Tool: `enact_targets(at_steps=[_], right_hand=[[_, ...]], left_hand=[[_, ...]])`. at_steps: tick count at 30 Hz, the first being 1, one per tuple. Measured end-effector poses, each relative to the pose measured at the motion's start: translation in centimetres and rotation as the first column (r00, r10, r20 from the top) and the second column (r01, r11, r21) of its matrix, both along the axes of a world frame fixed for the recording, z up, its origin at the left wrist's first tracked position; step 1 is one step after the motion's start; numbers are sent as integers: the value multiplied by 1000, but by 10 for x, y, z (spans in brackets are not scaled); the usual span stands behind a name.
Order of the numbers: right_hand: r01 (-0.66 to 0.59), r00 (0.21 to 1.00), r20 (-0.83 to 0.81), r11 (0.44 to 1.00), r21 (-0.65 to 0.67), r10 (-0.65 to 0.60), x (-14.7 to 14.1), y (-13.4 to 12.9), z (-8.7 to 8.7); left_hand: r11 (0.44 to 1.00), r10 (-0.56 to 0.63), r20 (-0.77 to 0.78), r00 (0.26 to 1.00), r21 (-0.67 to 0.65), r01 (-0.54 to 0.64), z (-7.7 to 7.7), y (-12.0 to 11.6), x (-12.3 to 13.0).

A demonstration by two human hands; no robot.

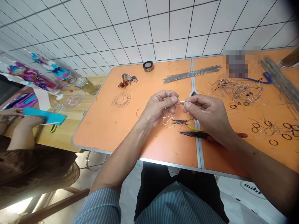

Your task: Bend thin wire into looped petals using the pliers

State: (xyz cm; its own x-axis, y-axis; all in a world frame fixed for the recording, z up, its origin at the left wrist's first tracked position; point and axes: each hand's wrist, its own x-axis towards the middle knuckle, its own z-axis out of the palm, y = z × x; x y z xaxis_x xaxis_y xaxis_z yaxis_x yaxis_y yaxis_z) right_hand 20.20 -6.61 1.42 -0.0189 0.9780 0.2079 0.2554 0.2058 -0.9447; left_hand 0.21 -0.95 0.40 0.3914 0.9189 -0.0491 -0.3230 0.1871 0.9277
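Observation:
Thin silvery wire (pixel 181 102) runs between my two hands above the orange table. My left hand (pixel 161 105) pinches it between thumb and fingers, and bent loops of the wire hang below that hand. With thumb and forefinger closed, my right hand (pixel 205 110) grips the other end of the wire. Yellow-handled pliers (pixel 181 122) lie just beneath the hands. Closer to me are long-nosed pliers (pixel 193 134) with a dark head, partly hidden under my right forearm. A flower-shaped wire ring (pixel 121 100) lies flat to the left of my hands.
At the back of the orange table (pixel 100 127) are keys (pixel 128 79), a tape roll (pixel 148 66) and a bundle of straight wires (pixel 192 74). Tangled wire pieces (pixel 238 88) and several dark rings (pixel 273 142) lie right. Leftward, a co-worker's hands hold a blue sheet (pixel 45 116).

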Motion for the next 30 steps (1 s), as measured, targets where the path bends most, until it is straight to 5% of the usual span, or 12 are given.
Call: enact_targets(at_steps=[7,11,15,21,23,30], right_hand=[[-45,999,13,999,-21,45,4,2,3],[-40,968,246,999,3,38,32,8,5],[-151,695,710,988,-11,114,54,8,-2],[-270,312,910,943,-193,275,41,4,-16],[-249,306,904,941,-227,299,36,6,-16],[-81,548,752,917,-390,368,32,4,-14]], left_hand=[[999,34,-35,999,27,-33,-3,4,-3],[996,84,-93,992,35,-81,-4,10,-9],[997,72,-144,987,26,-69,-4,14,-12],[999,30,-159,987,29,-25,-4,14,-12],[999,3,-146,989,43,4,-4,14,-13],[988,-83,-115,990,120,97,-3,13,-14]])
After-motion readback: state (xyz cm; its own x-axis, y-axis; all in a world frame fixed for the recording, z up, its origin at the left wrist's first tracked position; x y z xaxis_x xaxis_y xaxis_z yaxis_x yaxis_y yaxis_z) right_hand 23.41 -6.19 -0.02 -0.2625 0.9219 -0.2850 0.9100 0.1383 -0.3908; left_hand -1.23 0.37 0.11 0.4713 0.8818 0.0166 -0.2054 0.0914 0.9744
